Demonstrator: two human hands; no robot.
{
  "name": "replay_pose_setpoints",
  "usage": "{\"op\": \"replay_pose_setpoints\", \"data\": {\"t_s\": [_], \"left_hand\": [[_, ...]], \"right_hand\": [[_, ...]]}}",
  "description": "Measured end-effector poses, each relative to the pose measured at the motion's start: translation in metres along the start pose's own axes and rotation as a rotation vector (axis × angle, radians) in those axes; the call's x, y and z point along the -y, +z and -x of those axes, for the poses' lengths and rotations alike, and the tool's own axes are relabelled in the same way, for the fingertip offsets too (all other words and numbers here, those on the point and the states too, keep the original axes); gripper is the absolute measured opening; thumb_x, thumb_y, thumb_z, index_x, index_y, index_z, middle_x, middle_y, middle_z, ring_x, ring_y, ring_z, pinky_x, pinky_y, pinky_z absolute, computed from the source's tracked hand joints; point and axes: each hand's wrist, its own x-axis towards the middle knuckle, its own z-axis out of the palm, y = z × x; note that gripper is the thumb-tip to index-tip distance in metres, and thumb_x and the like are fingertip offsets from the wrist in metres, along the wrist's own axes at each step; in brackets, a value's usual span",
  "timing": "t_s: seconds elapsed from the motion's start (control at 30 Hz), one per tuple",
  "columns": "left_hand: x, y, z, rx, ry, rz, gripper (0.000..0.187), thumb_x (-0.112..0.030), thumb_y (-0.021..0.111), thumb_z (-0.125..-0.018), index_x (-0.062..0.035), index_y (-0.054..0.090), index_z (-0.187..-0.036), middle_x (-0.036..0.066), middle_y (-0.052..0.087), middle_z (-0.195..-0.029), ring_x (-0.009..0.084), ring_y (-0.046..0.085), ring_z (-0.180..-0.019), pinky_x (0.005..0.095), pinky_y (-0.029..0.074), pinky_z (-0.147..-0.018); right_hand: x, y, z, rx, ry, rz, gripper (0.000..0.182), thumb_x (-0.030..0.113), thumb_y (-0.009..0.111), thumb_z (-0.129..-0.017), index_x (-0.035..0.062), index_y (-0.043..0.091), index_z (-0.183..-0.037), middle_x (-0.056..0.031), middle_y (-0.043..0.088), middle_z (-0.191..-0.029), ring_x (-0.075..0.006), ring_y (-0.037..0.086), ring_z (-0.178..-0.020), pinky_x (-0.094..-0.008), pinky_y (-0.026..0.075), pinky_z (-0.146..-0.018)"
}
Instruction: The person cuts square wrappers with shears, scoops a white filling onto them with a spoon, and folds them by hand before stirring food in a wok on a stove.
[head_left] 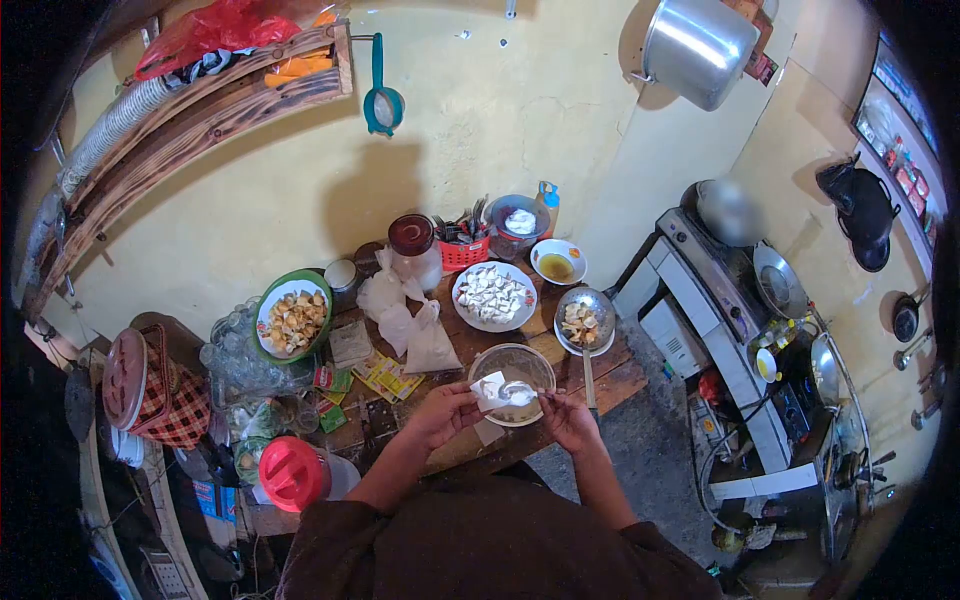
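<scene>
My left hand (441, 416) pinches a small white square sheet (487, 389), which looks like a dough wrapper. In my right hand (570, 421) is a metal spoon (516, 386) with a white filling or paste on it, close to the sheet's right edge. Both are held above a round, pale-rimmed sieve or bowl (543, 365); its contents are partly hidden. Just beyond sits a white plate (531, 306) full of small white folded pieces. A metal strainer ladle (603, 312) with golden-brown fried pieces rests over a white bowl at the right.
Along the table's back stand a bowl of yellowish liquid (558, 266), a red cutlery basket (462, 256) and a red-lidded jar (412, 236). At left are plastic bags (431, 345), yellow packets (388, 378), a green-rimmed bowl (262, 352) and a red-lidded jug (294, 474). A stove (708, 268) is right.
</scene>
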Motion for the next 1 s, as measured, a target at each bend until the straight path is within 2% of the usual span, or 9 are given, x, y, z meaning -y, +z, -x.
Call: {"op": "replay_pose_setpoints", "data": {"t_s": [0.27, 0.37, 0.43, 0.5, 0.57, 0.7, 0.8, 0.87, 1.0], "left_hand": [[-0.019, 0.003, 0.014, -0.101, 0.224, -0.219, 0.025, -0.006, 0.049, -0.088, 0.0068, 0.053, -0.109, 0.013, 0.059, -0.102, 0.0208, 0.061, -0.088, 0.0342, 0.052, -0.081], [-0.017, 0.004, 0.012, -0.113, 0.239, -0.262, 0.026, -0.009, 0.05, -0.088, 0.0056, 0.054, -0.109, 0.012, 0.06, -0.102, 0.0189, 0.061, -0.086, 0.0323, 0.053, -0.08], [-0.013, -0.001, 0.009, -0.136, 0.24, -0.286, 0.026, -0.01, 0.051, -0.088, 0.0043, 0.055, -0.109, 0.011, 0.06, -0.101, 0.0177, 0.062, -0.085, 0.0308, 0.053, -0.079], [-0.009, -0.011, 0.003, -0.154, 0.225, -0.342, 0.025, -0.012, 0.053, -0.088, 0.002, 0.057, -0.107, 0.008, 0.062, -0.097, 0.0152, 0.061, -0.083, 0.0284, 0.052, -0.076], [-0.011, -0.01, 0.006, -0.168, 0.262, -0.337, 0.024, -0.013, 0.054, -0.087, 0.0016, 0.058, -0.106, 0.008, 0.062, -0.095, 0.0145, 0.061, -0.082, 0.028, 0.052, -0.075], [-0.021, 0.002, 0.018, -0.189, 0.257, -0.344, 0.023, -0.013, 0.057, -0.086, 0.0023, 0.06, -0.103, 0.008, 0.063, -0.094, 0.0142, 0.061, -0.082, 0.0282, 0.053, -0.073], [-0.028, 0.01, 0.026, -0.153, 0.201, -0.387, 0.024, -0.013, 0.058, -0.084, 0.0027, 0.06, -0.102, 0.009, 0.063, -0.094, 0.0152, 0.061, -0.082, 0.0291, 0.053, -0.073], [-0.023, 0.008, 0.023, -0.122, 0.175, -0.341, 0.024, -0.013, 0.059, -0.084, 0.0028, 0.06, -0.102, 0.009, 0.062, -0.094, 0.0158, 0.061, -0.082, 0.0296, 0.053, -0.073], [-0.021, 0.016, 0.027, -0.018, 0.103, -0.219, 0.024, -0.014, 0.059, -0.084, 0.0023, 0.06, -0.102, 0.009, 0.062, -0.094, 0.0165, 0.061, -0.083, 0.0297, 0.052, -0.074]], "right_hand": [[-0.015, 0.001, -0.019, -0.282, -0.548, 0.448, 0.004, -0.001, 0.045, -0.085, 0.0017, 0.045, -0.081, -0.0105, 0.055, -0.084, -0.0242, 0.058, -0.086, -0.0404, 0.051, -0.084], [-0.03, -0.003, -0.029, -0.255, -0.913, 0.918, 0.001, 0.001, 0.048, -0.084, 0.0016, 0.048, -0.083, -0.0116, 0.055, -0.082, -0.0265, 0.059, -0.084, -0.0374, 0.05, -0.079], [-0.034, -0.001, -0.027, -0.053, -1.076, 1.768, 0.006, 0.002, 0.054, -0.079, 0.0006, 0.054, -0.085, -0.0142, 0.056, -0.081, -0.0288, 0.059, -0.081, -0.0371, 0.048, -0.071], [-0.048, -0.007, -0.028, -0.014, -1.081, 1.83, 0.012, 0.003, 0.06, -0.074, 0.0017, 0.059, -0.086, -0.0148, 0.058, -0.083, -0.0306, 0.058, -0.08, -0.0382, 0.046, -0.069], [-0.054, 0.0, -0.02, 0.118, -0.758, 2.061, 0.016, 0.005, 0.063, -0.072, 0.0039, 0.06, -0.087, -0.0127, 0.06, -0.085, -0.031, 0.058, -0.08, -0.0378, 0.046, -0.07], [-0.05, 0.019, -0.007, 0.35, -0.578, 2.137, 0.02, 0.005, 0.066, -0.069, 0.0056, 0.061, -0.089, -0.0118, 0.061, -0.087, -0.0299, 0.059, -0.082, -0.0375, 0.047, -0.071], [-0.046, 0.062, 0.011, 0.296, -0.715, 1.785, 0.025, 0.005, 0.068, -0.067, 0.0058, 0.061, -0.091, -0.0125, 0.062, -0.086, -0.027, 0.062, -0.078, -0.0347, 0.049, -0.07], [-0.043, 0.077, 0.02, 0.369, -1.015, 1.544, 0.033, 0.005, 0.07, -0.068, 0.005, 0.062, -0.1, -0.0136, 0.064, -0.088, -0.0244, 0.063, -0.077, -0.0316, 0.05, -0.066], [-0.035, 0.096, 0.032, 0.523, -1.245, 1.634, 0.028, 0.001, 0.07, -0.068, 0.0027, 0.065, -0.096, -0.0131, 0.064, -0.081, -0.0221, 0.064, -0.071, -0.0276, 0.051, -0.063]]}}
